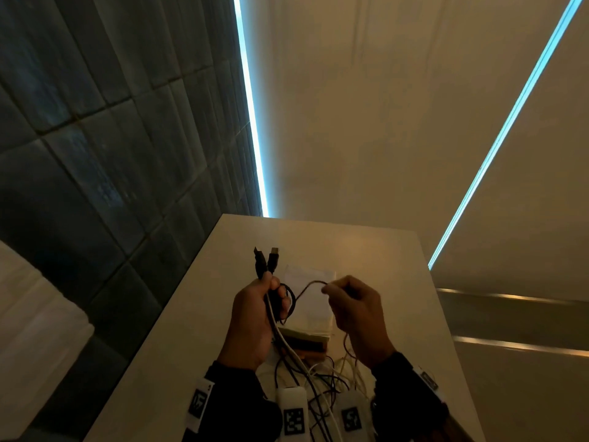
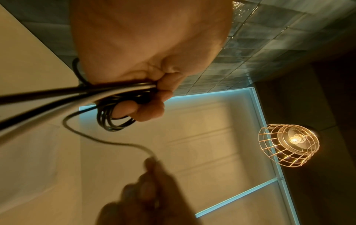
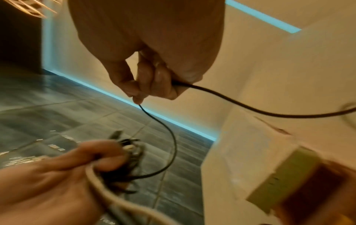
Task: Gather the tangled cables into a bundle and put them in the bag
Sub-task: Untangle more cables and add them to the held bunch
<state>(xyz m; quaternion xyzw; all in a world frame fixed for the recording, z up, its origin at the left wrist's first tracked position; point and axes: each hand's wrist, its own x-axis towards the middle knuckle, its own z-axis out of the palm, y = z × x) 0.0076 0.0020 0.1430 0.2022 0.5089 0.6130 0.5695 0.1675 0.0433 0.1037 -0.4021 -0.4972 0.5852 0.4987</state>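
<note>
My left hand (image 1: 255, 314) grips a bunch of black and white cables (image 1: 280, 333) above the table, with two USB plugs (image 1: 266, 261) sticking up past the thumb. In the left wrist view, black loops (image 2: 113, 117) are wound round my fingers (image 2: 150, 109). My right hand (image 1: 353, 317) pinches a thin black cable (image 1: 310, 285) that arcs over to the left hand; the right wrist view shows this thin cable (image 3: 169, 137) running through the fingertips (image 3: 138, 95). The loose tangle (image 1: 322, 374) lies on the table below both hands. A pale bag (image 1: 314, 301) lies flat behind them.
The white table (image 1: 382, 266) has a near-left edge beside a dark tiled wall (image 1: 95, 154). A small green and brown box (image 1: 307, 342) sits at the bag's near end. Tagged white wrist units (image 1: 293, 413) are at the bottom. A caged lamp (image 2: 289, 144) hangs overhead.
</note>
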